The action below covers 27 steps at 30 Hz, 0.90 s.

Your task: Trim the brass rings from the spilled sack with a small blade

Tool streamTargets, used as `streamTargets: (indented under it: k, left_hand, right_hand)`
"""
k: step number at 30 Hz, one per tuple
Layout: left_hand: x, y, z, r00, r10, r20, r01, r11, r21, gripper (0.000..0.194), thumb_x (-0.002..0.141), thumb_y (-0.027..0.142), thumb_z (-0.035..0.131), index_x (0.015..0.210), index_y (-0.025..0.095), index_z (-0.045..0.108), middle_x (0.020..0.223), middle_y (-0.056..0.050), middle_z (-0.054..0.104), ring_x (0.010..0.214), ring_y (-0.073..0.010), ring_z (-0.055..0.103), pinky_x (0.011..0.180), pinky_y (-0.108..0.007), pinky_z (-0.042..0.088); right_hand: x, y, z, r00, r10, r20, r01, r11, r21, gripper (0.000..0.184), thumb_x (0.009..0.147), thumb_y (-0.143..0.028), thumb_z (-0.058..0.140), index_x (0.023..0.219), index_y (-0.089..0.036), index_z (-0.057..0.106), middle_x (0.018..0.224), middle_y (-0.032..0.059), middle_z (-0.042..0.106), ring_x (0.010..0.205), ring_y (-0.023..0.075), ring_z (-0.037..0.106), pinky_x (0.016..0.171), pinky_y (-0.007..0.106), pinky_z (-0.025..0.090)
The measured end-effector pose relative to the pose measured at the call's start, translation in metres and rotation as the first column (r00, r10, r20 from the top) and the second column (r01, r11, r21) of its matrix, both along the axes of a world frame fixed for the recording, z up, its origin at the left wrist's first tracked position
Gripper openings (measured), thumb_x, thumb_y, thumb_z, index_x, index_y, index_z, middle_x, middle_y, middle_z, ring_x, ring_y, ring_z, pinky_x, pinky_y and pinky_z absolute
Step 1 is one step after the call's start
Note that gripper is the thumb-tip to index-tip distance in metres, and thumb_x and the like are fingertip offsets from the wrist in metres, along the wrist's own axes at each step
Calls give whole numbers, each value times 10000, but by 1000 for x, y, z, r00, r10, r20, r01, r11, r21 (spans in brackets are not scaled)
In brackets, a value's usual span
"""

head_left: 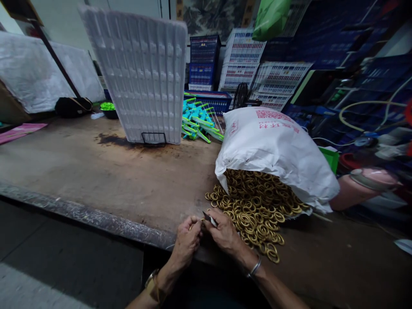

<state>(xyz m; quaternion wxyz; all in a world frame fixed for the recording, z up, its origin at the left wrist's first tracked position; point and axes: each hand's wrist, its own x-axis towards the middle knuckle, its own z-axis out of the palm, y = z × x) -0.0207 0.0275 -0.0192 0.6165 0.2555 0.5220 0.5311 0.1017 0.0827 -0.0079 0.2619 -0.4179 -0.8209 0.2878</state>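
Close together at the table's front edge, my two hands meet just left of a heap of gold-coloured rings [257, 214]. My left hand [186, 239] is closed, its fingers pinching a ring [203, 220] that is mostly hidden. In my closed right hand [227, 231] is a small knife [208, 217], its dark pointed blade tilted up and left beside the left fingertips. The rings spill from the open mouth of a white woven sack [267, 137] with red print, which lies on its side.
The worktable [154, 184] has a worn front edge. A tall stack of ribbed translucent trays [141, 77] stands on a black wire holder [153, 138]. Behind are blue-and-green plastic parts [199, 120] and stacked crates [244, 47]. A pink cylinder [363, 184] stands right of the sack.
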Motion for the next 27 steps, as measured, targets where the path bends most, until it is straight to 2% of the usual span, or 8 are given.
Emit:
streamTargets:
  k: [3, 6, 9, 11, 17, 20, 23, 27]
  left_hand:
    - [1, -1, 1, 997, 47, -65, -44, 998, 48, 284, 681, 434, 610, 694, 177, 490, 471, 92, 392, 364, -29, 268, 376, -170, 200]
    - [2, -2, 2, 985, 88, -147, -67, 987, 146, 239, 703, 391, 600, 681, 165, 524, 517, 71, 425, 426, -43, 332, 427, -174, 260]
    - [4, -3, 2, 975, 81, -205, -40, 979, 199, 224, 708, 367, 601, 685, 153, 540, 564, 53, 450, 479, -52, 367, 453, -172, 284]
    - [5, -5, 0, 980, 31, -199, 0, 988, 153, 233, 717, 380, 591, 700, 158, 525, 552, 58, 441, 447, -46, 339, 421, -170, 258]
    - [8, -9, 1, 988, -151, 17, 151, 988, 21, 297, 769, 455, 508, 689, 176, 448, 525, 74, 402, 368, -25, 261, 358, -163, 152]
    - [11, -10, 7, 980, -168, 108, 167, 986, 16, 274, 759, 421, 543, 712, 167, 452, 573, 65, 426, 392, -16, 283, 369, -150, 157]
    - [13, -11, 11, 979, -155, 135, 153, 988, 29, 260, 758, 408, 553, 745, 168, 453, 586, 64, 437, 403, -14, 292, 376, -146, 169]
    - [14, -10, 10, 985, -127, 113, 122, 991, 50, 263, 763, 416, 547, 752, 177, 439, 583, 68, 441, 400, -16, 286, 373, -148, 176]
  right_hand:
    - [-1, -2, 2, 995, 10, -103, -26, 988, -155, 163, 799, -241, 438, 663, -179, 504, 630, -29, 457, 622, 110, 429, 584, 212, 333]
    - [-1, -2, 3, 983, -44, -181, -17, 946, -323, 253, 826, -330, 382, 649, -176, 477, 602, -37, 419, 586, 102, 404, 552, 207, 331]
    - [1, -2, 1, 977, -88, -194, 2, 915, -404, 278, 816, -366, 382, 631, -175, 465, 597, -36, 413, 571, 98, 384, 525, 203, 321]
    - [2, -3, -1, 978, -102, -184, 14, 904, -427, 279, 804, -372, 391, 619, -175, 460, 575, -40, 402, 549, 94, 367, 502, 202, 305]
    - [7, -3, -2, 972, -105, -209, 16, 922, -386, 276, 789, -357, 406, 597, -171, 472, 538, -50, 396, 526, 88, 358, 512, 206, 298]
    - [9, -2, -1, 960, -101, -260, -12, 915, -402, 275, 797, -359, 401, 616, -170, 487, 556, -41, 435, 527, 91, 381, 513, 207, 309]
    - [11, -3, -2, 958, -115, -264, -8, 907, -422, 277, 815, -361, 376, 642, -174, 484, 564, -30, 463, 524, 100, 412, 511, 211, 322]
    - [16, -7, -5, 990, -108, -95, 84, 970, -226, 240, 830, -267, 344, 649, -184, 479, 577, -18, 475, 543, 110, 424, 528, 215, 299]
